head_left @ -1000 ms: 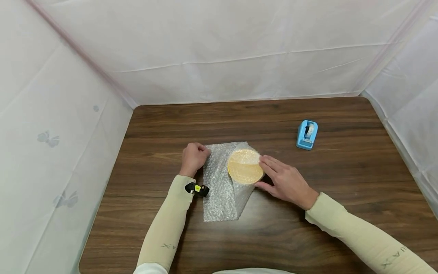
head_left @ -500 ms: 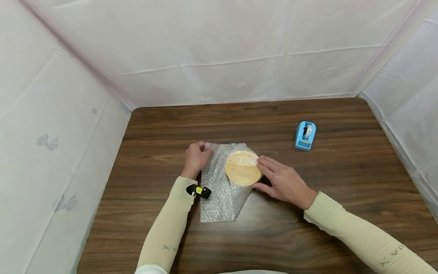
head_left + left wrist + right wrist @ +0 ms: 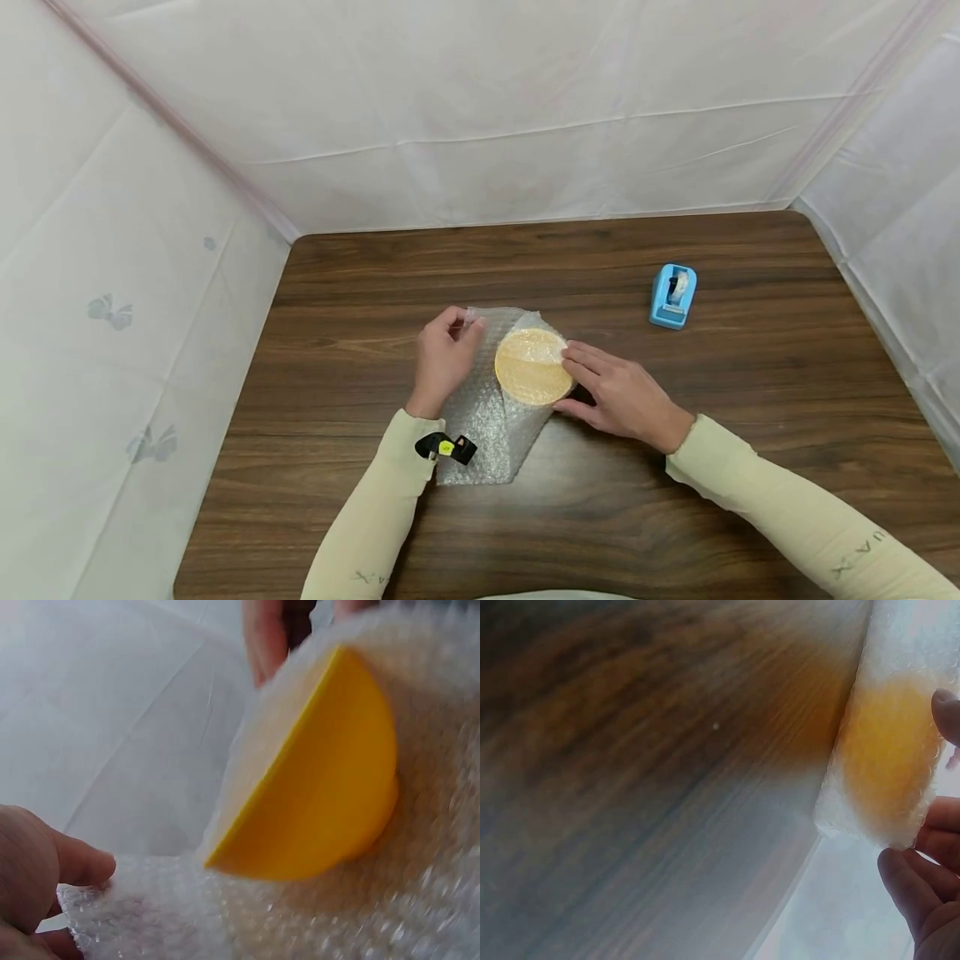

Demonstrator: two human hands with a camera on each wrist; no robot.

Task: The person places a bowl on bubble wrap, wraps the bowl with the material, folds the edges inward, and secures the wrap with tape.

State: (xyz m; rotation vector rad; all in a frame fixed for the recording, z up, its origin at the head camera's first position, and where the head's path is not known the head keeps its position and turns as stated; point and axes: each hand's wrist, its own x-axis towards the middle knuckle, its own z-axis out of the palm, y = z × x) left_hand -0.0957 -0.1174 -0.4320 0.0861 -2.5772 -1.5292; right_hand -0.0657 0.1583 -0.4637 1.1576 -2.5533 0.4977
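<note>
A yellow bowl (image 3: 531, 385) sits mouth up on a sheet of bubble wrap (image 3: 480, 454), with a layer of the wrap folded across its mouth from the right. My left hand (image 3: 444, 354) pinches the sheet's far left corner between thumb and fingers and holds it raised. The left wrist view shows the bowl's smooth yellow outside (image 3: 330, 780) bare on this side, beside the pinched wrap. At the bowl's right side, my right hand (image 3: 618, 392) holds it through the wrap, fingers on the rim and thumb lower down. Bubble wrap (image 3: 885, 757) covers that side in the right wrist view.
A blue tape dispenser (image 3: 672, 297) with a roll of clear tape stands at the back right of the dark wooden table (image 3: 360, 275). White sheeting (image 3: 480, 183) hangs behind the table and along both sides. A black camera strap (image 3: 446, 447) is on my left wrist.
My left hand has moved right toward the bowl, lifting the left edge of the bubble wrap off the table. The right hand and the bowl stay nearly in place.
</note>
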